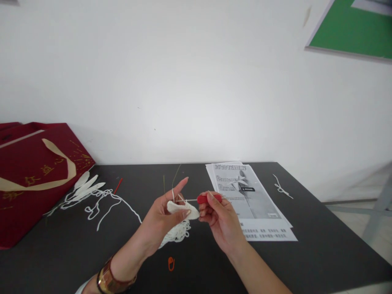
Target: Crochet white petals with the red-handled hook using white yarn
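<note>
My left hand (pixel 163 216) pinches a small white crocheted piece (pixel 183 210) between thumb and fingers, with its forefinger raised and white yarn looped over it. My right hand (pixel 219 218) grips the red handle of a crochet hook (pixel 208 199). The hook's thin metal shaft points left into the white piece. Loose white yarn (pixel 177 233) hangs under the piece onto the dark table (pixel 306 249). Both hands hover just above the table near its front middle.
Printed instruction sheets (pixel 254 200) lie right of my hands. A dark red bag (pixel 33 175) stands at the left, with white crocheted petals (pixel 87 185) and tangled yarn beside it. An orange stitch marker (pixel 171 263) lies near the front. A short yarn scrap (pixel 282 188) lies far right.
</note>
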{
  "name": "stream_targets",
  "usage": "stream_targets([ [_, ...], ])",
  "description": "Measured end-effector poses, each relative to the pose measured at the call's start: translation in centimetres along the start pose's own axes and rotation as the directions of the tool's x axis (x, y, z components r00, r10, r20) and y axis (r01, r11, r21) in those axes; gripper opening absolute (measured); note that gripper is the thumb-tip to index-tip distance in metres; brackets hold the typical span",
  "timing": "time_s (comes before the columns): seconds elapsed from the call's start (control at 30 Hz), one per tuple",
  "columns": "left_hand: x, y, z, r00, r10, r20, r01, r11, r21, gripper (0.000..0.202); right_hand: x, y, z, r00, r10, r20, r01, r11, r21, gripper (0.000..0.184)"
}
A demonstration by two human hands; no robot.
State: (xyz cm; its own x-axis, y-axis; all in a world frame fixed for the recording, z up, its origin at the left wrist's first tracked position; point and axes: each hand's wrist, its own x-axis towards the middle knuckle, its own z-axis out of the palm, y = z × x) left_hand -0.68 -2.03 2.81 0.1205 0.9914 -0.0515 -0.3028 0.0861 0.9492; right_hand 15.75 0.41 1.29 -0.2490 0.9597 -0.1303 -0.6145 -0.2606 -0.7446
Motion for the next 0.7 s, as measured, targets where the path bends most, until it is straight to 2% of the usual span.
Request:
stream_targets([
  [0.37,0.2,0.2,0.5,0.994,-0.056,-0.093,0.053,0.998,-0.038,0.077,0.0,0.0,0.1,0.999,-0.049,0.005,0.049,0.998,-0.049,0.024],
  [0.5,0.1,0.7,0.6,0.993,-0.097,-0.062,0.092,0.993,-0.072,0.083,0.2,0.0,-0.1,1.0,-0.007,0.03,0.008,1.0,-0.012,0.023],
  [0.7,-0.2,1.3,0.6,0.992,-0.12,-0.037,0.115,0.987,-0.11,0.081,0.2,0.1,-0.3,0.993,0.106,0.051,-0.111,0.989,0.096,0.023],
])
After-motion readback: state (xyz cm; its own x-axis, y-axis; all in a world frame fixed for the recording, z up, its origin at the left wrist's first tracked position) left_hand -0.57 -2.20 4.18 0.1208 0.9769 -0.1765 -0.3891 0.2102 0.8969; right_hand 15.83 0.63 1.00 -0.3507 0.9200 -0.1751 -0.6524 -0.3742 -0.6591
